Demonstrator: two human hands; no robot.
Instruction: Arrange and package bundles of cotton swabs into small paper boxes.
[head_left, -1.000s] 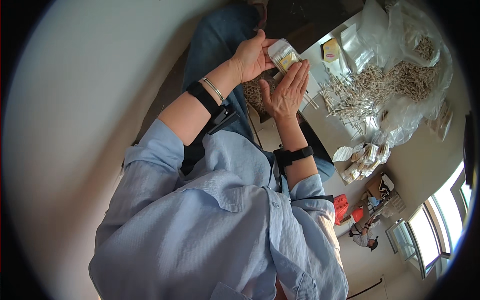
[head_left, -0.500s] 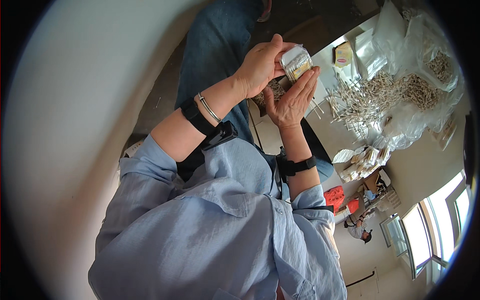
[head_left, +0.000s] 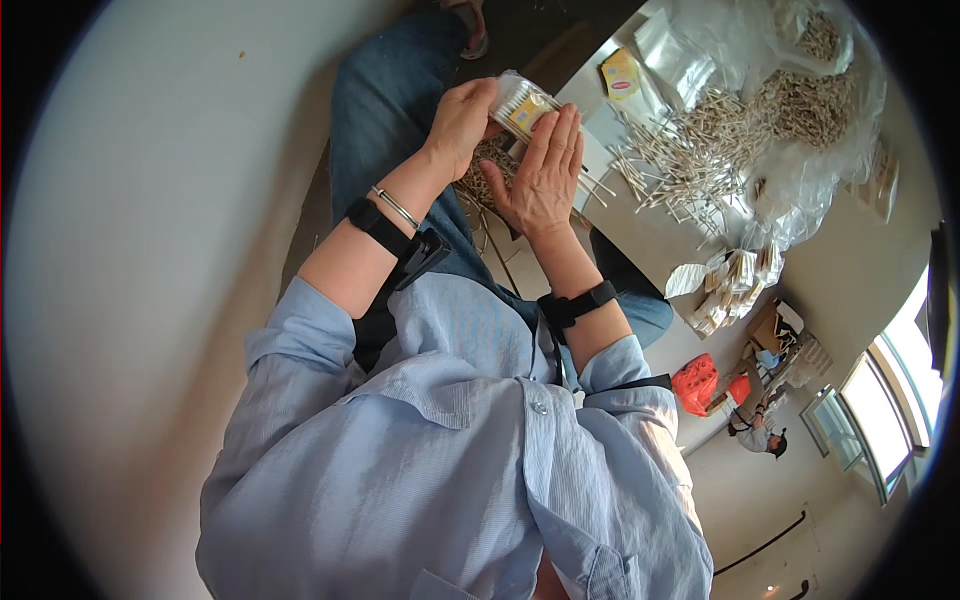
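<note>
A clear plastic bag of cotton swabs [head_left: 522,106] with a yellow card in it is held up over my lap. My left hand [head_left: 462,122] grips it along its left end, and the fingers behind the bag are hidden. Against its right side lie the outstretched fingers of my right hand [head_left: 540,180], the thumb standing apart. A few loose cotton swabs [head_left: 598,186] poke out just right of that hand, at the table's edge. Below the bag, between my hands, part of a container of many swabs [head_left: 487,170] shows.
On the white table [head_left: 640,235] to the right lies a big heap of loose swabs [head_left: 690,150] beside clear plastic bags [head_left: 780,215]. Yellow cards [head_left: 620,75] sit at its far edge, filled swab packs [head_left: 735,285] at the near end. Another person [head_left: 757,437] is at lower right.
Both hands and the bag appear further left in the picture, as the view has shifted. The bag has tilted, so its swabs and yellow card show more fully.
</note>
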